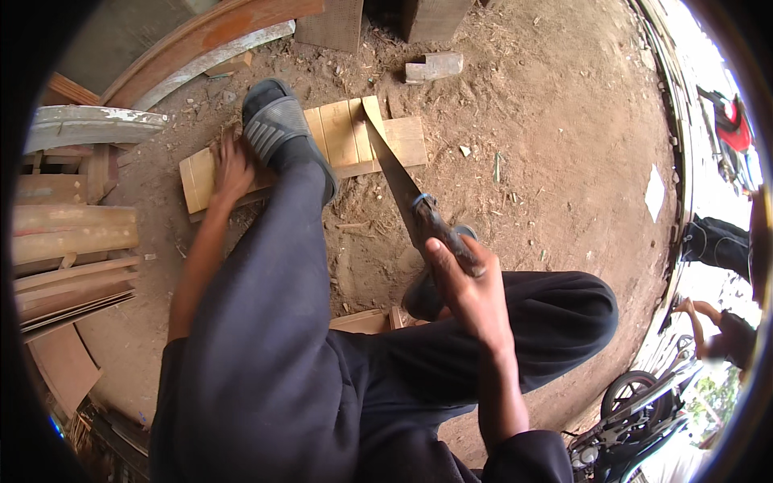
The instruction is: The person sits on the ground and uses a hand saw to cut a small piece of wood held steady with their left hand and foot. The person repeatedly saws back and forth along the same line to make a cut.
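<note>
My right hand [463,286] grips the dark handle of a handsaw [393,169], whose blade lies across the right part of a pale grooved wooden board [336,133] on the dirt. My left hand [229,169] holds the board near its left end, fingers over its far edge. My left foot in a grey slide sandal [274,121] rests on the board, between my hand and the blade. A second wood piece [407,141] shows at the board's right end. My right leg [555,310] is bent behind the saw hand.
Stacked planks [72,229] and curved timber pieces [201,40] line the left. A wood offcut [433,68] lies beyond the board, on dirt ground [564,145]. At the right are a motorcycle [632,402], dark cloth [715,245] and another person's arm [696,318].
</note>
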`<state>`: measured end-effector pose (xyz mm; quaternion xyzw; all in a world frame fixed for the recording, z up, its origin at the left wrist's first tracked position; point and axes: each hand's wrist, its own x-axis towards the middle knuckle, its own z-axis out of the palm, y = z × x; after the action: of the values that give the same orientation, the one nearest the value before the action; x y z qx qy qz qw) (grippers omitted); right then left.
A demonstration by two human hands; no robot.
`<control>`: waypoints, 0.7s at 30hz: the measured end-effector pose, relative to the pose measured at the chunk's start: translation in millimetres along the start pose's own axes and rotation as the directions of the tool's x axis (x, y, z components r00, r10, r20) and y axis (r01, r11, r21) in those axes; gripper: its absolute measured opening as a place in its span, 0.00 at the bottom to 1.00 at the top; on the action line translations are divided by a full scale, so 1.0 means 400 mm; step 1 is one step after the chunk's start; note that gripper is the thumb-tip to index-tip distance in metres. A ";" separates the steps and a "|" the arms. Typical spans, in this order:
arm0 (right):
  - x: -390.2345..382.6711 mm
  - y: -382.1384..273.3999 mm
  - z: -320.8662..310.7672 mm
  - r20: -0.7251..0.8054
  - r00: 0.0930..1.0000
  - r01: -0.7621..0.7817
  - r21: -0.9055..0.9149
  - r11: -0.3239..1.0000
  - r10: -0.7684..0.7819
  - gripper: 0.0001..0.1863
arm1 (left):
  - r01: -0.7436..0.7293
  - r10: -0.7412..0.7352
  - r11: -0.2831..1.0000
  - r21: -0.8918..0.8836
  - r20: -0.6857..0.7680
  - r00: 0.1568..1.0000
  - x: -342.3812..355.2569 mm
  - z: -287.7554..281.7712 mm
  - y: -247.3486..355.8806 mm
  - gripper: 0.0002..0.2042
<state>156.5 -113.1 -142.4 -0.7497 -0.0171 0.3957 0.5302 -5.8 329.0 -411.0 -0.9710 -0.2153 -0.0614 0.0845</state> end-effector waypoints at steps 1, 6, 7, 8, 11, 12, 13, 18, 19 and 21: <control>0.010 -0.014 -0.008 0.019 1.000 0.024 -0.023 0.999 -0.024 0.18 | -0.094 0.094 0.996 -0.014 0.100 0.991 0.005 -0.021 0.024 0.31; 0.028 -0.125 -0.035 0.084 0.992 -0.101 0.088 0.991 0.094 0.11 | -0.203 0.286 0.950 -0.237 0.404 0.869 0.068 -0.224 0.085 0.37; 0.026 -0.132 -0.034 0.084 0.994 -0.075 0.068 0.995 0.070 0.12 | -0.178 0.289 0.941 -0.288 0.411 0.865 0.076 -0.238 0.087 0.39; 0.019 -0.131 -0.031 0.068 0.997 -0.038 0.011 0.999 0.037 0.14 | -0.163 0.290 0.928 -0.336 0.372 0.882 0.079 -0.219 0.089 0.40; -0.010 -0.107 -0.006 0.061 0.998 0.041 -0.144 0.989 -0.033 0.17 | -0.187 0.296 0.945 -0.269 0.459 0.837 0.082 -0.160 0.042 0.51; -0.027 -0.102 -0.001 0.029 0.999 0.024 -0.116 0.993 -0.021 0.17 | -0.209 0.297 0.952 -0.223 0.521 0.800 0.089 -0.161 0.037 0.56; -0.043 -0.098 0.004 -0.001 1.000 0.008 -0.088 0.996 -0.008 0.16 | -0.215 0.302 0.952 -0.218 0.551 0.778 0.101 -0.162 0.030 0.56; -0.097 -0.026 0.009 -0.088 0.994 -0.052 0.096 0.994 0.061 0.15 | -0.029 0.269 0.923 -0.384 0.589 0.762 0.152 -0.228 0.070 0.53; -0.102 -0.018 0.017 -0.104 0.993 -0.042 0.108 0.993 0.053 0.15 | -0.029 0.275 0.921 -0.389 0.593 0.757 0.158 -0.230 0.068 0.52; -0.095 0.024 0.013 -0.098 0.995 -0.023 0.038 0.999 0.026 0.16 | -0.019 0.280 0.916 -0.400 0.606 0.744 0.156 -0.233 0.061 0.52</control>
<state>123.3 -130.1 -128.9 -0.7585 0.0255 0.3651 0.5392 52.9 314.9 -313.3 -0.9431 -0.1354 0.2485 -0.1745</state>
